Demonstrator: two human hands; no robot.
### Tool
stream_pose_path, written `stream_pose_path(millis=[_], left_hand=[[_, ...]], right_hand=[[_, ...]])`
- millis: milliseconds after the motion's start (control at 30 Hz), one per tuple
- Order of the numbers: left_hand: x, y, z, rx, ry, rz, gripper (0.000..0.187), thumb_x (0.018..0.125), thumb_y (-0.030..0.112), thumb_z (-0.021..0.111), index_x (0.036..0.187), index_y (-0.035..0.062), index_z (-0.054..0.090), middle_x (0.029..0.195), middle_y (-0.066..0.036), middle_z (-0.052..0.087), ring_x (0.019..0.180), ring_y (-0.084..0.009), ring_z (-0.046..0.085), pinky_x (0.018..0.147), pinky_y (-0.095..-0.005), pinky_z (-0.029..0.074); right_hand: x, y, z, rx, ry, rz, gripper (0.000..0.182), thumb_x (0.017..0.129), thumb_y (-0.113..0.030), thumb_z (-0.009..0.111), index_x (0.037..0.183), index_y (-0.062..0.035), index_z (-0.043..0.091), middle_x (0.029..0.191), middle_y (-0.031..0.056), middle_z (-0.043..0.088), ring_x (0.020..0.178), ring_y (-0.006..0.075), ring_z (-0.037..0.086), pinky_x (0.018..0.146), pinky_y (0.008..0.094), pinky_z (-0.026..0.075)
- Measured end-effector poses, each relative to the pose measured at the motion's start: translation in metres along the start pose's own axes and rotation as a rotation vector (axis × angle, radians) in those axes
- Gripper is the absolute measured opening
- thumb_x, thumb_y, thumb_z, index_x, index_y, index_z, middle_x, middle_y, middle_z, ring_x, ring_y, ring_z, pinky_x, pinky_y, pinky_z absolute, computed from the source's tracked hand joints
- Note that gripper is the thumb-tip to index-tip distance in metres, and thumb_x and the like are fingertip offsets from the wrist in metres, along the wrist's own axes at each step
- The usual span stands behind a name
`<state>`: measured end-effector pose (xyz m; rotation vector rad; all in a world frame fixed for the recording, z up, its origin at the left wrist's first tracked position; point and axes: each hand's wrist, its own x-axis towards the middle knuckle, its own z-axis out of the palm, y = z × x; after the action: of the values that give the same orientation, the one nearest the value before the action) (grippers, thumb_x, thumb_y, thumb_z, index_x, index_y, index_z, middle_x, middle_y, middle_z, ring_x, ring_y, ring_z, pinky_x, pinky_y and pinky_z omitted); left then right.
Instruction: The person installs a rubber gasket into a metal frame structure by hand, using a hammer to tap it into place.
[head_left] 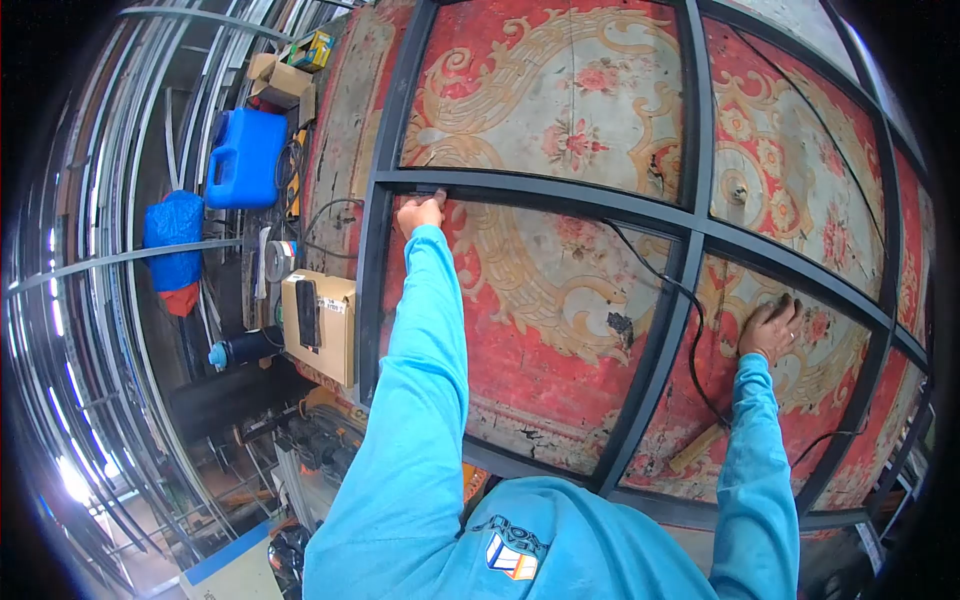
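A dark grey metal frame (540, 190) of crossing bars lies over a worn red and cream floral-patterned surface (560, 270). My left hand (422, 212) is at the crossbar near the frame's left side, fingers curled closed against it. A small dark piece (428, 189) shows at those fingertips; what it is I cannot make out. Inside the lower right opening my right hand (772, 330) rests on the patterned surface, palm down, fingers spread and holding nothing. A black cable (690, 340) runs across a frame bar between my two hands.
Left of the frame stand a blue jerrycan (247, 160), a cardboard box (338, 325) with a black object on it, a roll of tape (280, 260) and a dark bottle (250, 346). Long metal lengths (100, 250) fill the far left. A wooden strip (697, 448) lies near my right forearm.
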<state>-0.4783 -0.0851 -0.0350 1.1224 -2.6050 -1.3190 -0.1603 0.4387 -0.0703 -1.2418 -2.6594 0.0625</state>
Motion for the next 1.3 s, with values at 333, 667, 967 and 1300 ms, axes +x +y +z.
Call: stream_pose_path(millis=[333,667,967,1300], left_hand=[[0.031,-0.001,-0.02,-0.331,0.082,-0.131,0.027,0.078,0.017,0.083,0.08,-0.0027,0.065,0.067,-0.008,0.065,0.046,-0.0128,0.05,0.041,-0.0311,0.035],[0.04,-0.039,-0.012,0.068,0.356,0.381,0.03,0.084,0.03,0.072,0.093,0.001,0.07,0.09,-0.019,0.071,0.087,-0.0342,0.067,0.079,-0.0439,0.05],[-0.061,-0.008,0.019,-0.481,-0.471,0.096,0.018,0.093,0.02,0.066,0.097,0.0036,0.06,0.073,-0.006,0.063,0.058,-0.0142,0.061,0.049,-0.0285,0.05],[-0.293,0.014,0.091,-0.475,-1.34,-0.287,0.034,0.099,0.029,0.059,0.124,0.0068,0.054,0.11,-0.006,0.062,0.092,-0.0165,0.064,0.078,-0.0323,0.054]], right_hand=[[0.001,0.004,0.008,-0.004,0.119,-0.079,0.048,0.093,-0.033,0.048,0.133,-0.0058,0.054,0.139,0.0209,0.046,0.131,0.0388,0.04,0.108,0.0487,0.033],[0.007,0.025,0.025,-0.064,0.068,-0.087,0.047,0.091,-0.029,0.051,0.131,-0.0029,0.054,0.136,0.0194,0.051,0.131,0.0375,0.042,0.111,0.0476,0.032],[0.0,-0.009,-0.004,0.073,0.031,0.048,0.049,0.091,-0.029,0.051,0.133,-0.0043,0.05,0.141,0.0228,0.044,0.131,0.0423,0.041,0.108,0.0501,0.034],[0.0,-0.011,-0.005,0.095,0.084,0.039,0.047,0.088,-0.03,0.053,0.129,-0.0061,0.054,0.139,0.0186,0.046,0.13,0.0387,0.041,0.109,0.0522,0.029]])
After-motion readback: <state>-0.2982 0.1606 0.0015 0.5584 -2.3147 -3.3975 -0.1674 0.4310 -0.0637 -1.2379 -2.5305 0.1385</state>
